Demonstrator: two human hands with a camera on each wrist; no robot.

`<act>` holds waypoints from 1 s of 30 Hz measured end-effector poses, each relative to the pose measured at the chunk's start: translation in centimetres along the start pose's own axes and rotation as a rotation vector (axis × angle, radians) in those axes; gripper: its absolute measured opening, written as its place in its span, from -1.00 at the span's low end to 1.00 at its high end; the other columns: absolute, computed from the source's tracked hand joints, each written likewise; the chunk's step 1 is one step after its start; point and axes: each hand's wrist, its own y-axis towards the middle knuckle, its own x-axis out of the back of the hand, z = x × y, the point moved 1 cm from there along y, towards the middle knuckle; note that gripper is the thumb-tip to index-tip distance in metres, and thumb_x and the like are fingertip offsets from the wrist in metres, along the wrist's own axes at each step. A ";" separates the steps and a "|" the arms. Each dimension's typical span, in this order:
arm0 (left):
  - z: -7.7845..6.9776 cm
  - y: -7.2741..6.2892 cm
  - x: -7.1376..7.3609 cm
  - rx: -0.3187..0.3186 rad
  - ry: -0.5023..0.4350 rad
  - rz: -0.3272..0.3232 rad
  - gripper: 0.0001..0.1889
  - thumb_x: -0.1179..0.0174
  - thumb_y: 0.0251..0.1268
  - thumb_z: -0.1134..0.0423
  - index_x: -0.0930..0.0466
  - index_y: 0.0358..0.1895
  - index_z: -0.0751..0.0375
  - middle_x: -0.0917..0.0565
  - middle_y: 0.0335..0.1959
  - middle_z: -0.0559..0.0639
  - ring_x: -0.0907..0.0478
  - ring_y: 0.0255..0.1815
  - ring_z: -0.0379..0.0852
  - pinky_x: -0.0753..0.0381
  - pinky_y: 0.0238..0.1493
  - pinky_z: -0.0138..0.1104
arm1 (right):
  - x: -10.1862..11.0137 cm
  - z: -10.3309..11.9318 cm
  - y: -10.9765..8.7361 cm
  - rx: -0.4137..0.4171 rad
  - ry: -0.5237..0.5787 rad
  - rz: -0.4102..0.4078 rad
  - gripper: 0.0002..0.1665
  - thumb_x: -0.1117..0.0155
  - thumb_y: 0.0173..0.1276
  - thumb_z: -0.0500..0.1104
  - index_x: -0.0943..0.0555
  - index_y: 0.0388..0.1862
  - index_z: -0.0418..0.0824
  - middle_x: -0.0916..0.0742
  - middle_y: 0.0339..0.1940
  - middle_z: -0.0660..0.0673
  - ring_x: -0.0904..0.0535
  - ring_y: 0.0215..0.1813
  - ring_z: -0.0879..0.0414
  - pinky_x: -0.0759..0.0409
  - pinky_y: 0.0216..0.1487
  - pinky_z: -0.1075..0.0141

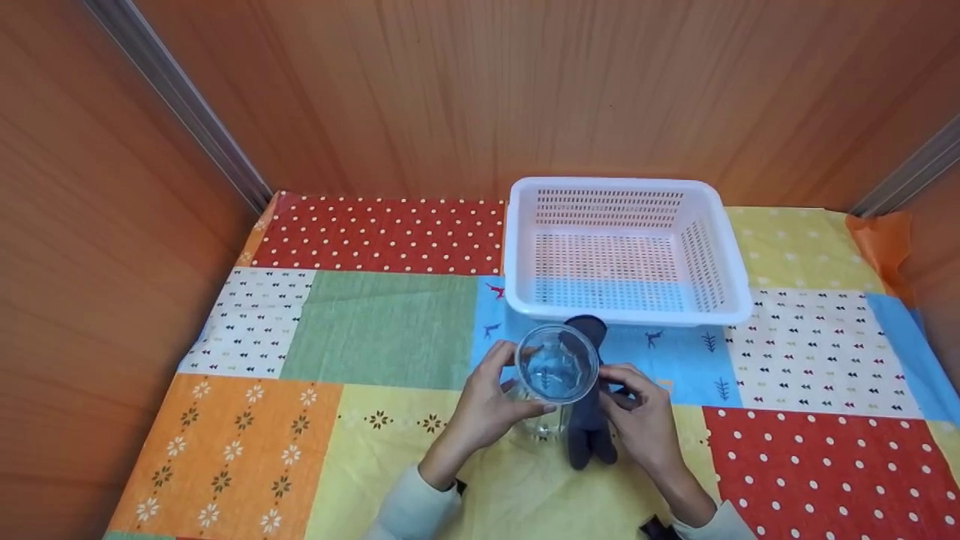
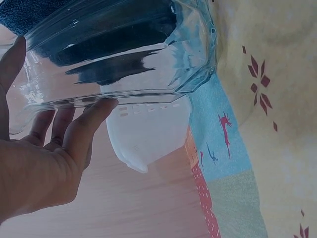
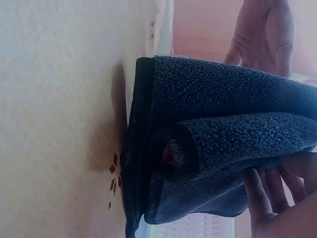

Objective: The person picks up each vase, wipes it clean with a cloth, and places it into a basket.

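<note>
A clear glass jar (image 1: 556, 363), its round mouth facing up toward the head camera, is gripped by the left hand (image 1: 484, 401), thumb on the near side and fingers on the far side. In the left wrist view the jar (image 2: 198, 54) shows faceted lower corners close over the tablecloth. The right hand (image 1: 643, 416) pinches a dark grey cloth (image 1: 589, 431) against the jar's right side. Seen from the right wrist, the fuzzy cloth (image 3: 223, 99) hangs in folds with a dark bound edge. It hides much of the jar there, while the left hand (image 3: 267, 34) shows behind.
A white perforated plastic basket (image 1: 626, 315) stands just beyond the hands, with nothing in it. Under everything lies a patchwork tablecloth (image 1: 390, 322). Wood-grain panels (image 1: 480, 90) enclose the table at the back and sides. An orange fabric piece (image 1: 885, 244) is at the far right corner.
</note>
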 end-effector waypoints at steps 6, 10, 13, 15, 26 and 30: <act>0.1 0.0 -0.1 -0.016 0.006 -0.003 -0.36 -0.67 -0.02 0.35 -0.61 0.18 0.08 -0.57 0.13 -0.03 -0.50 0.26 0.08 -0.61 0.27 0.25 | 0.1 0.2 0.1 0.021 0.020 0.001 -0.69 -0.41 0.29 -0.58 -0.73 0.02 -0.49 -0.77 -0.05 0.09 -0.68 -0.03 0.28 -0.74 -0.04 0.44; 0.2 0.0 -0.1 -0.020 0.011 -0.002 -0.37 -0.67 -0.01 0.36 -0.61 0.18 0.08 -0.57 0.14 -0.02 -0.50 0.27 0.09 -0.59 0.27 0.26 | 0.2 0.1 0.2 -0.005 -0.003 0.012 -0.69 -0.43 0.31 -0.54 -0.75 0.03 -0.43 -0.77 -0.05 0.04 -0.68 -0.03 0.24 -0.73 -0.03 0.44; 0.1 0.0 -0.1 -0.019 0.018 -0.001 -0.36 -0.67 0.00 0.35 -0.61 0.19 0.09 -0.57 0.14 -0.01 -0.49 0.27 0.09 -0.60 0.28 0.25 | 0.2 -0.2 0.2 -0.023 -0.011 0.025 -0.69 -0.43 0.32 -0.53 -0.76 0.04 -0.41 -0.77 -0.05 -0.03 -0.68 -0.02 0.23 -0.73 -0.02 0.44; 0.1 0.0 0.0 -0.018 0.014 0.000 -0.36 -0.67 0.00 0.35 -0.60 0.20 0.10 -0.57 0.14 0.00 -0.49 0.26 0.09 -0.60 0.28 0.24 | 0.2 -0.4 0.2 -0.029 -0.015 0.034 -0.68 -0.42 0.31 -0.54 -0.76 0.04 -0.40 -0.77 -0.05 -0.08 -0.69 -0.01 0.24 -0.73 -0.01 0.44; 0.1 -0.1 0.1 -0.016 -0.005 0.008 -0.31 -0.66 0.02 0.37 -0.57 0.28 0.09 -0.56 0.17 -0.02 -0.48 0.27 0.07 -0.59 0.30 0.23 | 0.2 -0.9 0.3 -0.065 -0.019 0.041 -0.67 -0.40 0.32 -0.55 -0.75 0.05 -0.40 -0.76 -0.01 -0.26 -0.69 0.02 0.29 -0.73 0.02 0.44; 0.1 -0.1 0.0 -0.020 -0.015 0.013 -0.29 -0.65 0.02 0.38 -0.56 0.30 0.13 -0.56 0.19 0.00 -0.48 0.28 0.09 -0.57 0.30 0.26 | 0.1 -0.8 0.2 -0.050 -0.014 0.032 -0.68 -0.41 0.32 -0.55 -0.74 0.04 -0.43 -0.77 -0.02 -0.17 -0.69 0.01 0.29 -0.73 0.01 0.44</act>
